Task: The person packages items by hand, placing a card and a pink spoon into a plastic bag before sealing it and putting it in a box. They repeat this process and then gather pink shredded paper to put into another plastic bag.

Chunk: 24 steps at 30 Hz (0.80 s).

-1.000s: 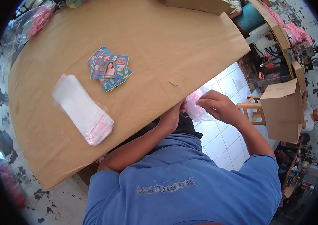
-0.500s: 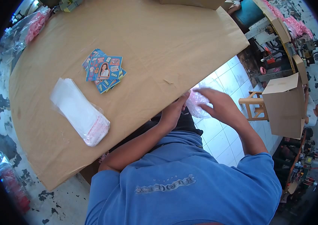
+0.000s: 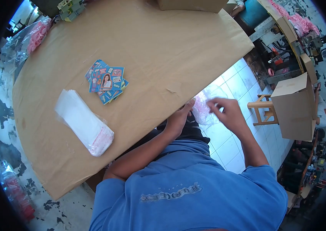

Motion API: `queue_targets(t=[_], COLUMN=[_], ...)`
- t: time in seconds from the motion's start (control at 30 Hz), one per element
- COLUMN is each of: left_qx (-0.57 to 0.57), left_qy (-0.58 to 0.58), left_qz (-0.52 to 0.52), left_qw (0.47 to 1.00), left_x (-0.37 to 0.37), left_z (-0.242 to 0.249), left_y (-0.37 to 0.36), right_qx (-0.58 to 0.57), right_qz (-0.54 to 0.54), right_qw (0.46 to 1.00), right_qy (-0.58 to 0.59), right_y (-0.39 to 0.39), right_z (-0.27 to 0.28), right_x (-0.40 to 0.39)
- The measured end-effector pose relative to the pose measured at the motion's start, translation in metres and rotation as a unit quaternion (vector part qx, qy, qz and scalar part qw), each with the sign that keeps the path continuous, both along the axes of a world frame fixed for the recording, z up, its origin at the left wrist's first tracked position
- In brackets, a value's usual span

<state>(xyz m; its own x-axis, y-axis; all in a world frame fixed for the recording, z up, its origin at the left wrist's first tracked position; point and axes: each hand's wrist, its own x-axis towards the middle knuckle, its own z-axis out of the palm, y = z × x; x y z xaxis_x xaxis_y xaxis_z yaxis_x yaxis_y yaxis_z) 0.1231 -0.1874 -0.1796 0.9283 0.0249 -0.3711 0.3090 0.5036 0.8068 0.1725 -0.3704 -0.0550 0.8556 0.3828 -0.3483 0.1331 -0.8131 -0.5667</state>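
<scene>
A crinkled clear plastic bag with pink showing in it (image 3: 200,109) hangs just off the table's edge, over the floor. My left hand (image 3: 179,118) is closed on its near side, close to the table edge. On the other side, the curled fingers of my right hand (image 3: 226,111) pinch the plastic; exactly what lies between the fingertips is partly hidden. Left of my hands, a stack of flat clear-and-white plastic sleeves (image 3: 84,121) rests on the table. Beyond it lies a small fanned pile of blue printed cards (image 3: 107,80) with a picture of a person.
Brown paper covers the table (image 3: 151,50). A cardboard box (image 3: 192,4) sits at its far edge. To the right stand a wooden stool (image 3: 263,110) and a large open carton (image 3: 294,107), with another person behind. Bags with pink contents (image 3: 38,34) lie at the far left.
My right hand has drawn slightly right and its fingers have closed in on the plastic. My left hand keeps its hold. The whole view has shifted slightly.
</scene>
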Motion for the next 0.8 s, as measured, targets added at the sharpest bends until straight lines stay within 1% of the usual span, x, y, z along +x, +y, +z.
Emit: queue_targets(t=[0.03, 0.07, 0.1, 0.13, 0.17, 0.2, 0.23, 0.27, 0.3, 0.4, 0.5, 0.57, 0.63, 0.67, 0.7, 0.73, 0.77, 0.8], left_qx=[-0.006, -0.01, -0.012, -0.007, -0.003, 0.0, -0.004, -0.007, -0.011, -0.035, -0.046, -0.038, -0.037, -0.04, -0.042, -0.038, -0.035, -0.031], left_qy=[0.0, -0.003, -0.01, -0.012, -0.014, -0.013, -0.015, -0.017, -0.02, -0.037, -0.027, -0.029, -0.025, -0.02, -0.015, -0.013, -0.01, -0.008], left_qz=[0.001, 0.0, 0.0, -0.005, -0.009, -0.012, -0.012, -0.012, -0.012, -0.018, -0.021, -0.023, -0.023, -0.023, -0.023, -0.02, -0.017, -0.017], left_qw=[1.0, 1.0, 1.0, 1.0, 1.0, 1.0, 1.0, 1.0, 1.0, 0.999, 0.998, 0.999, 0.999, 0.999, 0.999, 0.999, 0.999, 0.999], left_x=[-0.003, -0.003, 0.0, 0.001, 0.001, 0.001, 0.001, 0.001, 0.001, 0.002, 0.001, 0.0, -0.001, -0.001, -0.001, 0.0, 0.0, 0.0], left_z=[-0.001, -0.002, -0.001, -0.001, 0.0, 0.0, -0.001, -0.002, -0.002, -0.001, -0.004, -0.004, -0.004, -0.004, -0.005, -0.007, -0.008, -0.009], left_y=[-0.002, -0.002, -0.001, -0.001, -0.001, -0.002, -0.003, -0.003, -0.004, -0.004, -0.004, -0.003, -0.003, -0.003, -0.003, -0.002, -0.002, -0.002], right_qx=[0.089, 0.06, 0.032, 0.004, 0.053, 0.037, 0.019, 0.002, 0.026, 0.084, 0.027, 0.003, 0.002, 0.049, 0.096, 0.14, 0.128, 0.148], right_qz=[-0.069, 0.011, 0.089, 0.166, 0.16, 0.094, 0.027, -0.04, -0.058, 0.034, -0.019, 0.067, 0.137, 0.057, -0.023, -0.101, -0.067, -0.048], right_qw=[0.991, 0.985, 0.962, 0.924, 0.953, 0.981, 0.996, 0.999, 0.998, 0.981, 0.995, 0.966, 0.905, 0.952, 0.978, 0.983, 0.973, 0.957], right_qy=[-0.071, -0.163, -0.256, -0.345, -0.252, -0.166, -0.078, 0.011, 0.0, -0.169, -0.09, -0.249, -0.404, -0.298, -0.186, -0.069, -0.182, -0.244], right_y=[0.007, 0.003, -0.004, -0.012, -0.019, -0.012, -0.001, 0.006, 0.004, -0.003, -0.004, -0.011, 0.0, -0.003, -0.008, -0.008, -0.006, -0.003], right_z=[0.004, -0.001, -0.011, -0.022, -0.033, -0.023, -0.003, 0.008, 0.002, -0.019, -0.015, -0.023, -0.012, -0.01, -0.006, -0.002, 0.004, 0.011], right_x=[-0.005, -0.005, -0.001, 0.002, 0.002, -0.001, -0.005, -0.008, -0.009, -0.012, -0.016, -0.014, -0.008, -0.01, -0.013, -0.014, -0.011, -0.006])
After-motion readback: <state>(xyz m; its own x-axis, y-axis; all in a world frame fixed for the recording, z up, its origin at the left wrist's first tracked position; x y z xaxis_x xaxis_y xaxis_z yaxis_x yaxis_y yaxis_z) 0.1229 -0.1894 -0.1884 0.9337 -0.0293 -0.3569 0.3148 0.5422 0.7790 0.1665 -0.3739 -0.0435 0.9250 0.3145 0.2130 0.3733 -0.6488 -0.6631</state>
